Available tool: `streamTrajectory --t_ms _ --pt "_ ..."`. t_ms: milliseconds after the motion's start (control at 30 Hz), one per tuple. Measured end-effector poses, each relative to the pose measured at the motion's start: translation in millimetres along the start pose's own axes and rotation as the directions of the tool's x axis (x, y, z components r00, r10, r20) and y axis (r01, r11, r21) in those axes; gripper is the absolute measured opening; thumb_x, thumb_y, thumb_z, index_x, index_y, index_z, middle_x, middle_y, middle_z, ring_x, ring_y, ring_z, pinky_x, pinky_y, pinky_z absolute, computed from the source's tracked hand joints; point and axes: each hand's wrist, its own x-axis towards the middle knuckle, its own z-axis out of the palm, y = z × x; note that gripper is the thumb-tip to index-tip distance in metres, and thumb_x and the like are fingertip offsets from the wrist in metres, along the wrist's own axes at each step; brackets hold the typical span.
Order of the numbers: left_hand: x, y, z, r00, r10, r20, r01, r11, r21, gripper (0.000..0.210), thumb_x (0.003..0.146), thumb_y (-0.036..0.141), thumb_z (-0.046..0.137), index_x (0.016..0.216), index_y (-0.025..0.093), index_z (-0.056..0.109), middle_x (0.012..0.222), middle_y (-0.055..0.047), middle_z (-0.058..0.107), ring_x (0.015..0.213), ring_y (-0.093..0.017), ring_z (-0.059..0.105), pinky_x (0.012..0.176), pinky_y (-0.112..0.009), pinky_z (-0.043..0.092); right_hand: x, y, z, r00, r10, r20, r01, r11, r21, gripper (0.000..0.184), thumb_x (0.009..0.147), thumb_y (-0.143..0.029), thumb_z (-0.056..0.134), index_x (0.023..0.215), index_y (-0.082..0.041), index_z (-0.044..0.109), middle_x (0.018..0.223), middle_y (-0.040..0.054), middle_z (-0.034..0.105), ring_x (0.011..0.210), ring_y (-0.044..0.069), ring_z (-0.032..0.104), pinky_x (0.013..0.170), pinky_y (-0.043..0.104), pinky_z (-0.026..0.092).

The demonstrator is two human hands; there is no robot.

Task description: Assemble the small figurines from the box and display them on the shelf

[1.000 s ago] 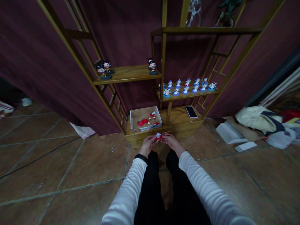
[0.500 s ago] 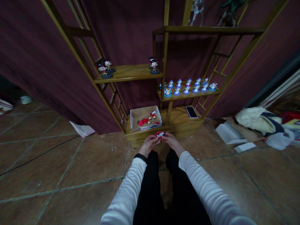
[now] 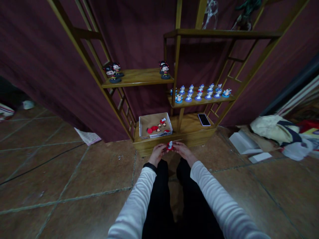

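Note:
Between my two hands is a small red and white figurine [image 3: 169, 145], held upright in front of the shelf's lower edge. My left hand [image 3: 158, 153] has its fingers closed on the figurine's left side. From the other side, the fingers of my right hand [image 3: 182, 150] grip it too. Just beyond my hands stands an open cardboard box [image 3: 151, 120] on the bottom shelf. Several red figurine pieces [image 3: 153, 129] lie inside it, some with small dark-haired heads.
Dark-haired figurines [image 3: 164, 71] stand at both ends of the left shelf [image 3: 142, 76]. Two rows of blue-white figurines [image 3: 198, 96] fill the right shelf. A phone [image 3: 204, 119] lies on the bottom right. White cartons [image 3: 245, 142] and bags [image 3: 275, 127] sit on the floor at right.
The figurine has turned in my fingers, from lying sideways to standing upright. Both hands stay in nearly the same place.

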Motion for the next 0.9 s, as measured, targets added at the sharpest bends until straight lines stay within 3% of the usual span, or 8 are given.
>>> streamTrajectory --t_ms 367,667,900 --pt "-3 0 1.4 1.0 -0.01 0.023 0.011 0.999 -0.045 0.018 0.062 0.011 0.075 0.068 0.011 0.059 0.07 -0.006 0.068 0.068 -0.014 0.066 0.078 -0.03 0.053 3 3 0 0.999 0.032 -0.014 -0.031 0.999 0.042 0.018 0.071 -0.019 0.068 0.089 -0.018 0.067 0.082 0.005 0.072 0.069 0.013 0.065 0.073 0.029 0.053" --pt "-3 1 0.7 0.998 -0.015 0.056 0.017 1.0 -0.022 0.024 0.068 0.023 0.073 0.088 0.013 0.064 0.076 -0.006 0.068 0.065 -0.013 0.064 0.062 -0.025 0.053 11 9 -4 0.992 0.091 -0.083 -0.09 0.996 0.013 0.01 0.069 -0.008 0.06 0.074 -0.015 0.065 0.064 0.0039 0.068 0.052 0.01 0.058 0.056 0.023 0.049" --pt "1 -2 -1.4 0.999 -0.023 0.035 0.022 1.0 0.022 0.017 0.068 0.017 0.069 0.085 0.012 0.066 0.073 -0.006 0.068 0.062 -0.012 0.062 0.059 -0.024 0.052 9 8 -3 0.994 0.09 -0.055 -0.091 0.996 -0.023 0.015 0.07 -0.01 0.06 0.082 -0.015 0.067 0.069 0.0046 0.07 0.055 0.011 0.06 0.055 0.023 0.049"
